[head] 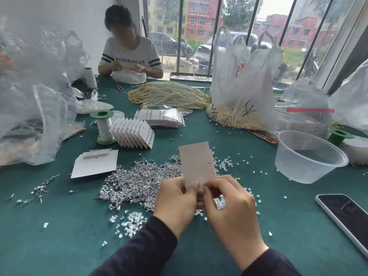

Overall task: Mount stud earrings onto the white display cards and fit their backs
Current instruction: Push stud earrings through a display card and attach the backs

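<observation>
I hold a white display card (197,162) upright above the green table, its blank back toward me. My left hand (175,202) grips the card's lower left edge. My right hand (229,204) pinches at the card's bottom edge; what sits between its fingertips is too small to tell. Under and behind my hands spreads a heap of silver stud earrings (137,182). Clear plastic earring backs (131,222) lie scattered near my left wrist. A flat stack of blank cards (93,164) lies to the left.
Finished cards (133,134) stand fanned beside a green spool (103,126). A clear plastic bowl (308,156) and a phone (346,216) sit at right. Pearl strands (169,94), plastic bags (243,82) and another person (129,52) fill the far side.
</observation>
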The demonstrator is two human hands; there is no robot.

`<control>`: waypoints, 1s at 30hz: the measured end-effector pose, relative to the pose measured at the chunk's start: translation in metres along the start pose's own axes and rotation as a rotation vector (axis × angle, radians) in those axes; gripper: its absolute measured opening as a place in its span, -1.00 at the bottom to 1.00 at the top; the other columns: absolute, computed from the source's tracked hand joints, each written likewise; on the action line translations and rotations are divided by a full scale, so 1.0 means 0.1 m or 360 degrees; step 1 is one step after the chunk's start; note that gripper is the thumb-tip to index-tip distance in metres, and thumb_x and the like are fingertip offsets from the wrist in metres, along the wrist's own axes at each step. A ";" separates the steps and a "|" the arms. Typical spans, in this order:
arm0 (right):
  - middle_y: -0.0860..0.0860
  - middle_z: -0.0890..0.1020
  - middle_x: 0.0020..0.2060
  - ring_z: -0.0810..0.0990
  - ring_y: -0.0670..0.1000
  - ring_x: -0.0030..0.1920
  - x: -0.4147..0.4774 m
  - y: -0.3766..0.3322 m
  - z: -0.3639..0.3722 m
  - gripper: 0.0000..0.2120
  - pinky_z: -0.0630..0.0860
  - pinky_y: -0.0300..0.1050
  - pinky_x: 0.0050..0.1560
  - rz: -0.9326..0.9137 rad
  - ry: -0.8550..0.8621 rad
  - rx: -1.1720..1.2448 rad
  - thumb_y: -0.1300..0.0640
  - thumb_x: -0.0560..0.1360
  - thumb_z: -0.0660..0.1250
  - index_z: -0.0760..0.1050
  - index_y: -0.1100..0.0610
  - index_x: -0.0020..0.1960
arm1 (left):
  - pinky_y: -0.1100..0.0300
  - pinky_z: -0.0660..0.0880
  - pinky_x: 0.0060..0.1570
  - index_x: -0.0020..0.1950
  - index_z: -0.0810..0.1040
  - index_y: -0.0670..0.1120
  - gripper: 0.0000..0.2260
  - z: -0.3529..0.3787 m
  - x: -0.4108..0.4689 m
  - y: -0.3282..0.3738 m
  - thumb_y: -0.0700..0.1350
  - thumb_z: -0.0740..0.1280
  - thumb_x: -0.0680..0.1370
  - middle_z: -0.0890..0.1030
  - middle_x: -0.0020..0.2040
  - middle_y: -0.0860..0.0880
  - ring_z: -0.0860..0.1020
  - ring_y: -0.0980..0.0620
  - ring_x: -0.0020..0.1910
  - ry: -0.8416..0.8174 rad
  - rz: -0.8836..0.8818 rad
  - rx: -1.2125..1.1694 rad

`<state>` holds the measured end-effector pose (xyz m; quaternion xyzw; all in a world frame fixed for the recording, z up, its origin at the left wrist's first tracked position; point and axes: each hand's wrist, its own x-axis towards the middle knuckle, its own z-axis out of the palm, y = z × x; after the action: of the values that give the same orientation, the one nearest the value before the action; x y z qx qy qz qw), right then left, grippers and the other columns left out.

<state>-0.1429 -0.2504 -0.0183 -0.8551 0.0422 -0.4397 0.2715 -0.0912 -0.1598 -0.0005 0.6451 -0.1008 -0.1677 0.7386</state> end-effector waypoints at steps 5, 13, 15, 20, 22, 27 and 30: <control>-0.04 0.61 -0.34 0.57 -0.06 -0.37 -0.01 -0.02 0.01 -0.97 0.50 -0.13 -0.33 0.0002 0.0015 -0.0018 0.26 0.31 0.38 0.59 0.16 -0.29 | -0.06 0.55 -0.17 -0.30 0.57 -0.23 -0.81 -0.01 0.01 -0.09 -0.22 0.31 0.50 0.64 -0.31 -0.17 0.60 -0.19 -0.24 0.0236 0.0354 0.0590; 0.00 0.62 -0.35 0.58 0.00 -0.39 -0.02 -0.06 0.04 -0.95 0.53 -0.09 -0.37 0.0002 -0.0049 -0.0078 0.29 0.30 0.38 0.58 0.19 -0.31 | 0.05 0.50 -0.24 -0.41 0.50 -0.08 -0.75 0.01 0.01 -0.14 -0.19 0.32 0.49 0.60 -0.38 -0.06 0.57 -0.12 -0.30 0.0366 0.0348 0.0708; 0.00 0.61 -0.35 0.57 0.00 -0.39 -0.02 -0.06 0.05 -0.95 0.52 -0.09 -0.36 0.0000 -0.0073 -0.0093 0.30 0.30 0.39 0.58 0.19 -0.31 | 0.09 0.47 -0.26 -0.42 0.49 -0.08 -0.74 0.01 0.01 -0.15 -0.18 0.31 0.49 0.58 -0.40 -0.04 0.56 -0.10 -0.32 0.0366 0.0354 0.0724; 0.01 0.62 -0.35 0.58 0.00 -0.40 -0.03 -0.05 0.06 -0.91 0.48 -0.12 -0.33 0.0004 -0.0086 -0.0115 0.36 0.29 0.42 0.58 0.20 -0.31 | 0.16 0.40 -0.34 -0.48 0.40 -0.04 -0.66 0.00 0.01 -0.17 -0.17 0.30 0.50 0.49 -0.47 0.05 0.46 0.02 -0.42 0.0355 0.0374 0.0792; 0.02 0.61 -0.36 0.57 0.01 -0.41 -0.04 -0.06 0.06 -0.92 0.46 -0.14 -0.33 0.0005 -0.0076 -0.0140 0.35 0.29 0.41 0.58 0.20 -0.32 | 0.25 0.33 -0.42 -0.51 0.36 -0.04 -0.63 0.00 0.00 -0.17 -0.17 0.30 0.50 0.44 -0.51 0.09 0.40 0.09 -0.47 0.0354 0.0403 0.0834; 0.03 0.60 -0.40 0.55 0.02 -0.45 -0.04 -0.07 0.07 -0.93 0.42 -0.21 -0.35 -0.0037 -0.0015 -0.0213 0.32 0.28 0.36 0.56 0.21 -0.36 | 0.37 0.30 -0.48 -0.56 0.32 -0.02 -0.58 -0.01 0.00 -0.18 -0.19 0.31 0.49 0.41 -0.62 0.11 0.38 0.20 -0.55 0.0344 0.0471 0.0886; 0.05 0.59 -0.41 0.54 0.05 -0.45 -0.04 -0.07 0.08 -0.93 0.39 -0.24 -0.35 -0.0097 0.0004 -0.0264 0.32 0.29 0.37 0.55 0.23 -0.37 | 0.38 0.27 -0.50 -0.60 0.35 -0.03 -0.57 -0.02 0.01 -0.19 -0.21 0.31 0.48 0.45 -0.61 0.20 0.39 0.22 -0.55 0.0302 0.0474 0.0840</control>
<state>-0.1401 -0.2398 -0.0217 -0.8750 0.0528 -0.4437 0.1863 -0.0914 -0.1610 -0.0194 0.8054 -0.1647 0.0352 0.5682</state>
